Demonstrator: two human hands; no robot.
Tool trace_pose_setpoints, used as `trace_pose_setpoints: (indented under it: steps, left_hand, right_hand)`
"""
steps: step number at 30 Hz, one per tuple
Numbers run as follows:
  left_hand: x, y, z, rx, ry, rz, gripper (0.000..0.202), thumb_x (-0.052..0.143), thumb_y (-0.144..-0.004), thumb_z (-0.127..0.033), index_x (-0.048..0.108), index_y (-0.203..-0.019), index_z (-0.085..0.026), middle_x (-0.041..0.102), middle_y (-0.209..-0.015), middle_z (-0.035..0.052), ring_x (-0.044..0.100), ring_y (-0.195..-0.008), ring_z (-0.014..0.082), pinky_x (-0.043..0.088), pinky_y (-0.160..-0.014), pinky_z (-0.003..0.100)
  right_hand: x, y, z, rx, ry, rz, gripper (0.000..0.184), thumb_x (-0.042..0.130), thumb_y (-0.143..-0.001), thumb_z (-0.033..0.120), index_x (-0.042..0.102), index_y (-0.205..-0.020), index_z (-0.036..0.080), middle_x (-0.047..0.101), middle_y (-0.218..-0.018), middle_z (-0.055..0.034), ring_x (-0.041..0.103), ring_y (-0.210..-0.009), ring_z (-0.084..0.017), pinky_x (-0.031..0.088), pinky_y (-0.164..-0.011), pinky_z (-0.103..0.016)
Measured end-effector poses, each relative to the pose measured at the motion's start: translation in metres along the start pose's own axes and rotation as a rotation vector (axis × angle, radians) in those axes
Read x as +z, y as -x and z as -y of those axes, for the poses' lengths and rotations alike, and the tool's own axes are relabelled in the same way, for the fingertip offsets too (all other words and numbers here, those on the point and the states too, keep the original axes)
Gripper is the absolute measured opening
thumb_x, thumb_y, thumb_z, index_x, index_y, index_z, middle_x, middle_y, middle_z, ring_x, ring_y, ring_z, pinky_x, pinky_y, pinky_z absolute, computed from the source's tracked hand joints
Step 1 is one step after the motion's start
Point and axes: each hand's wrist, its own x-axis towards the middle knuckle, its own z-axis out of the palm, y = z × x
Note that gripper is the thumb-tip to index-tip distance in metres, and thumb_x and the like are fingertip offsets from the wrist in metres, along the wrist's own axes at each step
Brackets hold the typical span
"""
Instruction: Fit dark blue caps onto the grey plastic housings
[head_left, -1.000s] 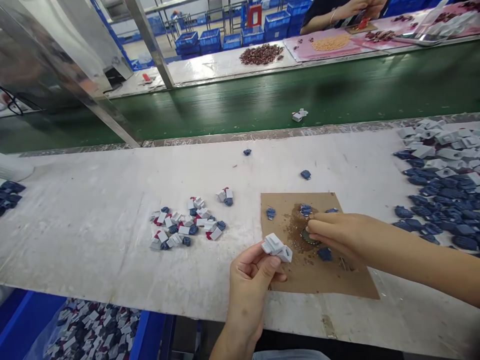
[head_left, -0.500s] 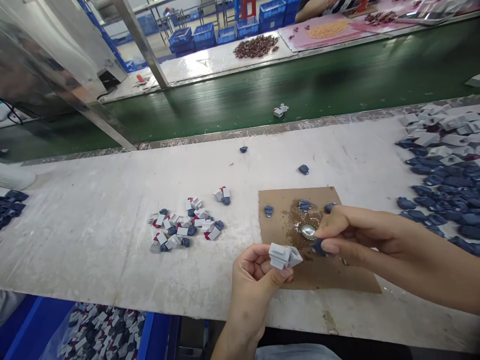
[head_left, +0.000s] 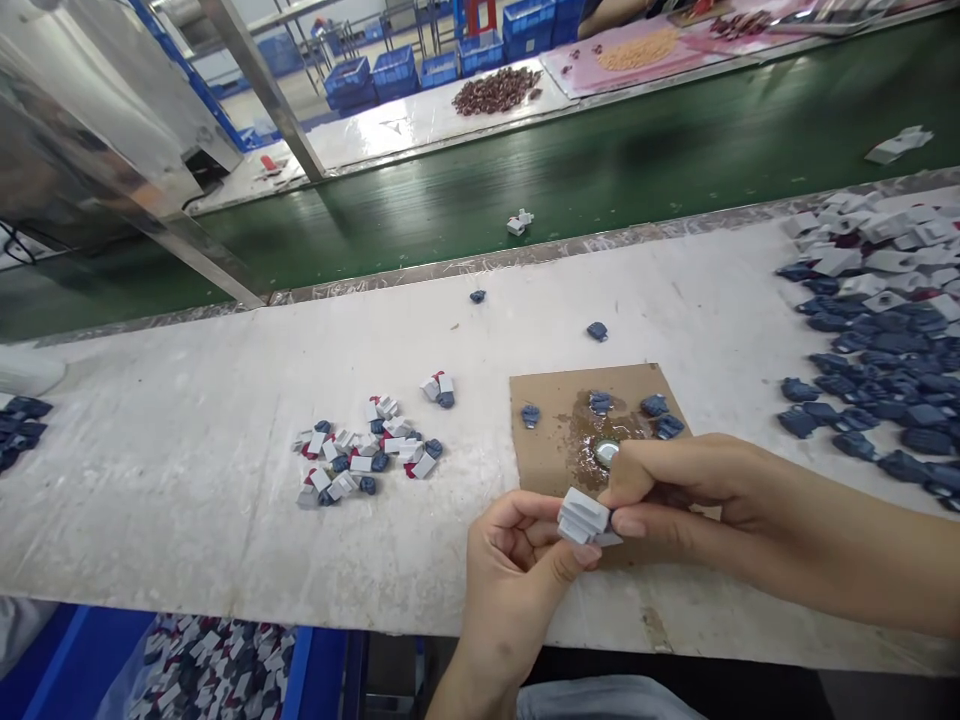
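Note:
My left hand [head_left: 514, 590] pinches a light grey plastic block [head_left: 583, 515] with a stepped shape, held over the near edge of a brown cardboard sheet [head_left: 536, 460]. My right hand [head_left: 697, 500] meets the block's right side, thumb and forefinger closed on a small dark blue plastic piece that the fingers almost fully hide. Just beyond those fingertips, a small shiny round dish [head_left: 606, 453] sits in a wet patch on the cardboard. Several dark blue pieces [head_left: 599, 402] lie around it.
Joined grey, blue and red pieces [head_left: 360, 463] cluster left of my hands. At right are heaps of grey parts [head_left: 885, 250] and dark blue parts [head_left: 900, 370]. A green conveyor belt [head_left: 420, 220] crosses behind the table. A blue crate [head_left: 300, 660] of pieces stands lower left.
My right hand has moved left and down from beside the dish, bringing the blue piece against the grey block. The view has shifted slightly; another grey piece shows on the belt at right.

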Motion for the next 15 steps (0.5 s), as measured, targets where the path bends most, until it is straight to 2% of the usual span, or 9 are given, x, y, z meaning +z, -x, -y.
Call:
trace_pose_setpoints:
  steps: [3, 8, 11, 15]
  left_hand:
    - [0.001, 0.002, 0.001, 0.026, 0.006, -0.049, 0.026, 0.099, -0.058, -0.020, 0.076, -0.070, -0.019, 0.079, -0.064, -0.0032, 0.074, -0.059, 0.0085, 0.057, -0.061, 0.012]
    - [-0.004, 0.003, 0.002, 0.017, 0.001, -0.024, 0.025, 0.098, -0.062, -0.021, 0.075, -0.072, -0.019, 0.079, -0.064, -0.0028, 0.075, -0.058, 0.0085, 0.059, -0.064, 0.013]
    - [-0.011, 0.004, 0.004, 0.025, -0.007, 0.000, 0.023, 0.096, -0.065, -0.021, 0.075, -0.074, -0.019, 0.079, -0.064, -0.0034, 0.075, -0.059, 0.0087, 0.059, -0.064, 0.014]
    - [-0.018, 0.006, -0.001, 0.018, 0.006, -0.051, 0.026, 0.097, -0.064, -0.022, 0.073, -0.074, -0.018, 0.079, -0.065, -0.0031, 0.075, -0.060, 0.0098, 0.059, -0.064, 0.016]
  right_hand:
    - [0.009, -0.001, -0.013, 0.030, -0.154, 0.061, 0.038, 0.056, -0.098, 0.051, 0.062, -0.076, 0.022, 0.061, -0.066, 0.0003, 0.053, -0.059, -0.013, 0.040, -0.051, -0.024]
    - [0.030, -0.001, -0.031, 0.061, -0.418, 0.018, 0.047, 0.057, -0.095, 0.063, 0.053, -0.074, 0.022, 0.053, -0.066, 0.0024, 0.047, -0.059, -0.011, 0.039, -0.052, -0.024]
    - [0.042, -0.001, -0.036, 0.057, -0.531, 0.023, 0.043, 0.058, -0.097, 0.059, 0.054, -0.076, 0.022, 0.054, -0.069, 0.0026, 0.046, -0.059, -0.010, 0.041, -0.053, -0.023]
    - [0.052, -0.007, -0.037, 0.018, -0.619, 0.021, 0.037, 0.058, -0.100, 0.051, 0.054, -0.077, 0.022, 0.055, -0.071, 0.0033, 0.048, -0.060, -0.009, 0.042, -0.054, -0.022]
